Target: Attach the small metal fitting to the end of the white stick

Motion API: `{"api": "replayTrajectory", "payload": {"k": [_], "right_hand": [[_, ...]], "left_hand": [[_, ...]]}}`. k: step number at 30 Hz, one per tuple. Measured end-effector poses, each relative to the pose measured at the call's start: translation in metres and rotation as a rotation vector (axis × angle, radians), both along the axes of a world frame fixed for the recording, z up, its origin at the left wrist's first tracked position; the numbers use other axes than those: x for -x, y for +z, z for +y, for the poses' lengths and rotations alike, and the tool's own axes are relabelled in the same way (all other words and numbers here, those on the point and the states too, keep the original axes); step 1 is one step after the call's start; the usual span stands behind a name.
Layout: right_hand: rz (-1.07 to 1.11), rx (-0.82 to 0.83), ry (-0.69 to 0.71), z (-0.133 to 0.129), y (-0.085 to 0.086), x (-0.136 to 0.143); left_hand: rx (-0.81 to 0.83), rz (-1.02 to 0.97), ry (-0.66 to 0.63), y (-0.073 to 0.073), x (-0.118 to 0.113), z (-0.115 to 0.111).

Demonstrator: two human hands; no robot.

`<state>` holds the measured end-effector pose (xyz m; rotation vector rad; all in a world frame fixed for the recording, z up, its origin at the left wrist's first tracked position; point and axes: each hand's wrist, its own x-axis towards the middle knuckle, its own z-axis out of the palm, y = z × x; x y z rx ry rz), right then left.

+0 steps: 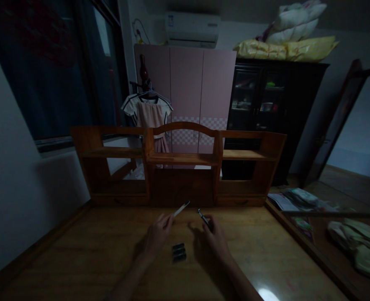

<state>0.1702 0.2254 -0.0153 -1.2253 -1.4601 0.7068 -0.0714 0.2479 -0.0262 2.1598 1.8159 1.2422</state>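
Left fingers pinched round the lower end of a pale toothbrush-like stick [181,208], its dark tip pointing up and away; left hand [158,234] just above the desk, or resting on it, cannot tell which. Right fingers closed on a dark pen-like tool [203,217] with a bright tip, slanted toward the stick; right hand [215,236] casts a shadow on the wood. The two tips near each other, apart. Between the wrists, on the desk, a row of three small dark pieces [179,252], perhaps packaged together; too dim to name. Risks, as judged: both grips look far from the tips, so a loose pinch could let either slim piece swivel or drop; poor light could make the tips miss or knock together; a forearm swung inward could brush the dark row askew. Surface: yellowish wooden desktop [87,242], glare at the near edge, wooden shelf unit [181,159] across the back. Beyond: pink wardrobe [186,83], air conditioner [193,29] above it, hanging clothes [150,112] to the left, black cabinet [301,96] topped with yellow bags [262,49]; at right, papers [285,202] and crumpled pale cloth [362,244]
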Motion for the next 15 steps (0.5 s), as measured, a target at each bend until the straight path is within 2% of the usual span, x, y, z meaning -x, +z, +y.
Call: {"api": "replayTrajectory", "payload": {"k": [6, 11, 15], "right_hand": [[-0.098, -0.035, 0.031, -0.0067, 0.0037, 0.0034], [-0.113, -0.029, 0.020, -0.0062, 0.0032, 0.0014], [-0.122, -0.034, 0.002, -0.0053, 0.0005, -0.0003]], "left_hand": [[-0.029, -0.101, -0.111, 0.0119, -0.0036, -0.0052], [0.065, -0.256, -0.150, 0.0089, -0.0048, -0.0020], [0.096, -0.301, -0.158, 0.0083, -0.0047, -0.0020]]}}
